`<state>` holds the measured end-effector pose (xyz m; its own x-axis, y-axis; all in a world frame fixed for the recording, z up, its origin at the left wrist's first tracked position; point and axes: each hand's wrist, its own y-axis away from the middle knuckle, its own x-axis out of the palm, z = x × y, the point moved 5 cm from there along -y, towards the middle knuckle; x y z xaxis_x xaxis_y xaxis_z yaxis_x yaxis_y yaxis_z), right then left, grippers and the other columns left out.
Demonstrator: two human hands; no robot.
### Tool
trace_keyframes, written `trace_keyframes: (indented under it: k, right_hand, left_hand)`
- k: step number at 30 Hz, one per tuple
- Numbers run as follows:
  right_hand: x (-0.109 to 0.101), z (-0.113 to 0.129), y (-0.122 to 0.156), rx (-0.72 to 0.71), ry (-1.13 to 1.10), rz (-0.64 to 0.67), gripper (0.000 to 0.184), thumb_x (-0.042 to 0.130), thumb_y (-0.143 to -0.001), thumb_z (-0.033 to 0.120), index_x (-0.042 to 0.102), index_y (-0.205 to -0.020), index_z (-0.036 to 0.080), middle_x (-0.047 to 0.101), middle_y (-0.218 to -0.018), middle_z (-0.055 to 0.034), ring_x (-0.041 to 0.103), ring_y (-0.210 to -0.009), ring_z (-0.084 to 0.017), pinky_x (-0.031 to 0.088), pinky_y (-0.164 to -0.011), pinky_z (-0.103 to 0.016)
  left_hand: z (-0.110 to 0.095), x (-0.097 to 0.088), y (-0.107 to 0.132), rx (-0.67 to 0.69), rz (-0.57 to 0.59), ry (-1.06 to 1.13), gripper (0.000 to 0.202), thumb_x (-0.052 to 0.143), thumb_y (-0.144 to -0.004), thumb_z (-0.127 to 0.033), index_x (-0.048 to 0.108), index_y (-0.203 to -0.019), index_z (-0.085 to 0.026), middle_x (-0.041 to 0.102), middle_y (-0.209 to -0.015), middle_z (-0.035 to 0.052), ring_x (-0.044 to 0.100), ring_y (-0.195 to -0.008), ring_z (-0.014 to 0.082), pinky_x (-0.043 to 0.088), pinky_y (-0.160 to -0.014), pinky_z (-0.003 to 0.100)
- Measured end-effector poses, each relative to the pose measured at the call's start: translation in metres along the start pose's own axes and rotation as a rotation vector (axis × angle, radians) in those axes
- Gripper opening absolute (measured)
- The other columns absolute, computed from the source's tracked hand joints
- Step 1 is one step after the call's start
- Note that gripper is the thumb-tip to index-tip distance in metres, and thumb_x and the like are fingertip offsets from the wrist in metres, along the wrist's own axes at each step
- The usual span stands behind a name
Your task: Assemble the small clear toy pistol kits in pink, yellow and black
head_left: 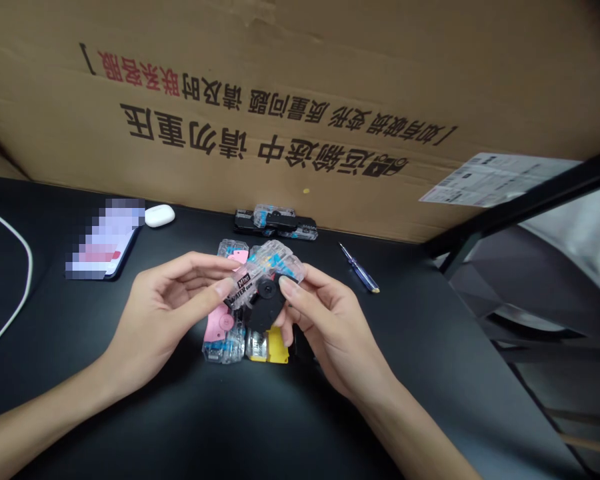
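Both my hands hold a clear plastic mini water gun [263, 287] above the table, with a black round part [265, 310] on its near side and a "Mini Water Gun" label. My left hand [173, 307] pinches its left edge between thumb and fingers. My right hand [325, 327] grips the right side, its thumb on the black part. Just below the hands lies a heap of similar clear pieces [225, 347], with a pink part [217, 327] and a yellow part [275, 350] among them. The hands hide much of the heap.
A black and clear toy gun [275, 222] lies at the back against a large cardboard box [260, 87]. A blue-handled screwdriver [360, 269] lies to the right. A phone [105, 240], white earbud case [160, 215] and white cable [15, 280] lie to the left.
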<state>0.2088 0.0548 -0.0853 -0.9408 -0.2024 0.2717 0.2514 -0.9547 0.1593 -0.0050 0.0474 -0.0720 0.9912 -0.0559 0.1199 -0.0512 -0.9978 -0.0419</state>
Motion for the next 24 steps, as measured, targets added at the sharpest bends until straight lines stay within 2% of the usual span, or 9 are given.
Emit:
trace_keyframes:
  k: [7, 10, 18, 21, 24]
  right_hand:
    - [0.000, 0.000, 0.001, 0.005, -0.038, -0.034, 0.039, 0.096, -0.094, 0.052, 0.077, -0.107, 0.020, 0.079, -0.073, 0.0010, 0.070, -0.052, -0.009, 0.057, -0.059, -0.019]
    - [0.001, 0.000, 0.001, 0.002, -0.028, -0.040, 0.039, 0.096, -0.095, 0.052, 0.077, -0.107, 0.020, 0.079, -0.073, 0.0012, 0.071, -0.054, -0.010, 0.058, -0.059, -0.019]
    - [0.005, 0.001, 0.001, -0.010, -0.036, 0.000, 0.037, 0.095, -0.096, 0.050, 0.079, -0.111, 0.020, 0.082, -0.087, -0.0014, 0.069, -0.054, -0.008, 0.061, -0.057, -0.019]
    - [0.005, 0.001, 0.002, 0.002, -0.033, -0.008, 0.038, 0.095, -0.095, 0.050, 0.080, -0.112, 0.020, 0.082, -0.093, -0.0029, 0.070, -0.059, -0.009, 0.060, -0.054, -0.019]
    - [0.005, 0.001, 0.003, 0.018, -0.028, -0.021, 0.038, 0.095, -0.095, 0.051, 0.079, -0.111, 0.021, 0.080, -0.094, -0.0044, 0.074, -0.066, -0.013, 0.060, -0.053, -0.020]
  left_hand:
    - [-0.001, 0.004, 0.002, 0.007, 0.027, -0.033, 0.022, 0.097, -0.093, -0.030, 0.095, -0.115, -0.029, 0.093, -0.115, 0.0047, 0.089, -0.100, 0.0208, 0.074, -0.098, 0.029]
    - [0.001, 0.005, 0.002, -0.013, 0.033, -0.021, 0.023, 0.098, -0.092, -0.030, 0.095, -0.115, -0.030, 0.093, -0.112, 0.0046, 0.089, -0.097, 0.0204, 0.074, -0.092, 0.027]
    - [0.009, 0.007, 0.003, -0.100, 0.086, -0.031, 0.047, 0.098, -0.091, -0.035, 0.088, -0.137, -0.030, 0.087, -0.095, 0.0039, 0.086, -0.100, 0.0229, 0.072, -0.080, 0.025]
    - [0.009, 0.008, 0.005, -0.073, 0.109, -0.032, 0.057, 0.100, -0.090, -0.032, 0.084, -0.144, -0.031, 0.086, -0.102, 0.0042, 0.084, -0.102, 0.0210, 0.070, -0.083, 0.024]
    - [0.009, 0.010, 0.006, -0.048, 0.147, -0.019, 0.067, 0.102, -0.088, -0.027, 0.078, -0.151, -0.035, 0.086, -0.111, 0.0043, 0.083, -0.115, 0.0225, 0.068, -0.085, 0.023]
